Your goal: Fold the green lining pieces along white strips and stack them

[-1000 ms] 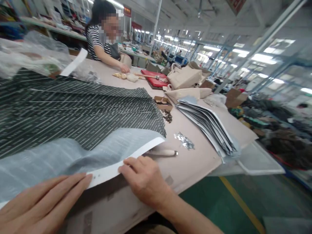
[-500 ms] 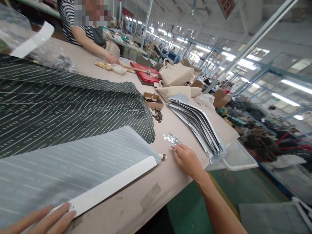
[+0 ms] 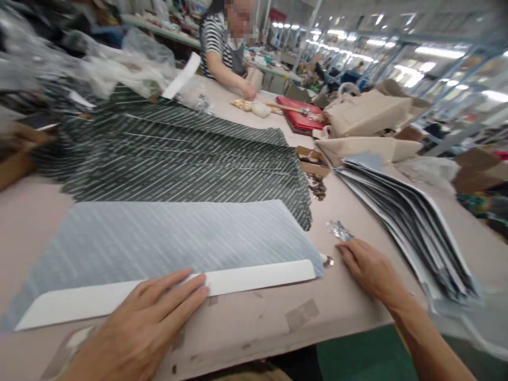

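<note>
My left hand (image 3: 146,317) lies flat, fingers stretched out, on a long white strip (image 3: 257,279). The strip runs along the near edge of a pale grey-blue lining piece (image 3: 178,233) with faint slanted stripes. At the right, my right hand (image 3: 369,267) has its fingers drawn together at the near edge of a small pile of shiny silver metal pieces (image 3: 339,230). Whatever is between those fingertips is hidden. Just left of that hand, a small brownish shiny item (image 3: 328,260) sits by the lining's right corner. Dark striped fabric (image 3: 190,159) is spread behind the lining.
A stack of grey-edged panels (image 3: 413,227) lies to the right. Behind are a small cardboard box (image 3: 311,159), dark metal bits (image 3: 317,187), a red item (image 3: 301,114) and beige bags (image 3: 369,111). A co-worker (image 3: 226,58) works across the table; plastic bags (image 3: 119,69) heap at back left.
The view has swung left, so things appear further right. My left hand now shows further along the white strip, near its middle. My right hand stays by the silver pieces.
</note>
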`<state>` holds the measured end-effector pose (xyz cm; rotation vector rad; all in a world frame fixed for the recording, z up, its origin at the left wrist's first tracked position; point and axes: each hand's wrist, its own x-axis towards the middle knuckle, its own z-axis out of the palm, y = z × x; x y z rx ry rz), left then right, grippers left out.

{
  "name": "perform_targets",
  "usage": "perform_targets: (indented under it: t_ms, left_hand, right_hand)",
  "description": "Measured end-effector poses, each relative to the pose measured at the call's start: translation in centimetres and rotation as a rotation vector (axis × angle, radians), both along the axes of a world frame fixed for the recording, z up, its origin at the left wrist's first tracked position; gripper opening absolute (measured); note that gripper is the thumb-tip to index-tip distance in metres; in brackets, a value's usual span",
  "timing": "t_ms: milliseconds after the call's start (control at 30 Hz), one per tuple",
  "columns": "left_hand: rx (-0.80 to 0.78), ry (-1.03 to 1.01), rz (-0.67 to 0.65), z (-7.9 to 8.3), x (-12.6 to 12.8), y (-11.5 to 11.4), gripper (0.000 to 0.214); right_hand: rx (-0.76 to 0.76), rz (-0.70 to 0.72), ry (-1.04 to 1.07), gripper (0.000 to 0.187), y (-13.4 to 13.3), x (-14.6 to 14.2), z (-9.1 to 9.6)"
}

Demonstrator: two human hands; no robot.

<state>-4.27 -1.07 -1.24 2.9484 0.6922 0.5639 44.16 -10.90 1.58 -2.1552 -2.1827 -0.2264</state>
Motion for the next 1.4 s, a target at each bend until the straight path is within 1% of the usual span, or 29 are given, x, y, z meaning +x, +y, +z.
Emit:
perform_targets:
  t_ms: [67,100,133,167,200,267,333,400,433,500,600,667,833,1000,1167,1233,1300,1400]
  left_hand:
    - [-0.017,0.017,0.050,1.9,0.0,-0.9,0.051]
    - [-0.029,0.014,0.061,2.5,0.3,-1.1,0.048]
    - [-0.047,0.005,0.076,2.7,0.6,-1.1,0.045]
    - [-0.063,-0.003,0.086,2.8,0.9,-1.1,0.043]
    - [-0.078,-0.004,0.083,2.8,1.1,-1.1,0.041]
    - [-0.108,-0.002,0.080,2.5,1.1,-1.1,0.038]
    - [-0.135,0.005,0.071,2.1,0.8,-1.3,0.037]
    - [-0.155,0.017,0.059,1.9,0.5,-1.4,0.037]
    - [-0.160,0.020,0.057,1.8,0.4,-1.4,0.036]
    - [-0.162,0.031,0.048,1.7,0.3,-1.3,0.035]
    - [-0.152,0.043,0.035,1.8,0.3,-1.1,0.036]
    - [-0.153,0.051,0.030,2.0,0.3,-1.1,0.035]
    - [-0.163,0.043,0.024,2.2,0.3,-1.0,0.034]
    - [-0.146,0.024,0.022,1.9,0.3,-0.9,0.036]
    - [-0.159,0.041,0.026,1.6,0.3,-1.0,0.038]
    - [-0.172,0.054,0.028,1.8,0.3,-1.1,0.038]
    - [-0.177,0.069,0.031,2.0,0.3,-1.1,0.037]
    - [-0.169,0.081,0.041,2.2,0.4,-1.0,0.037]
  right_hand:
    - [0.050,-0.098,0.006,0.026,0.7,-0.4,0.2]
    - [0.072,-0.134,0.020,0.027,1.2,-1.3,0.7]
    - [0.087,-0.141,0.051,0.026,1.8,-2.6,1.4]
    - [0.091,-0.119,0.102,0.025,2.5,-4.5,2.3]
    - [0.066,-0.056,0.178,0.022,3.2,-6.8,3.3]
    - [-0.053,0.136,0.349,0.021,4.7,-12.1,5.0]
    - [-0.211,0.294,0.444,0.022,6.3,-17.3,5.7]
    - [-0.331,0.415,0.445,0.024,7.7,-21.3,5.4]
    - [-0.376,0.467,0.421,0.024,8.3,-22.7,4.9]
    - [-0.428,0.557,0.345,0.024,9.2,-24.4,4.0]
    - [-0.460,0.652,0.225,0.021,9.8,-25.2,3.1]
    - [-0.482,0.673,0.184,0.019,10.0,-25.2,3.1]
    - [-0.549,0.675,0.160,0.016,11.0,-25.5,3.9]
    - [-0.668,0.710,0.154,0.017,12.6,-25.8,4.6]
    - [-0.690,0.761,0.049,0.017,14.0,-26.7,5.3]
    - [-0.702,0.760,0.025,0.017,14.4,-27.1,5.5]
    - [-0.702,0.724,0.044,0.016,14.5,-27.3,5.5]
    - [-0.702,0.626,0.165,0.012,14.3,-27.2,5.2]
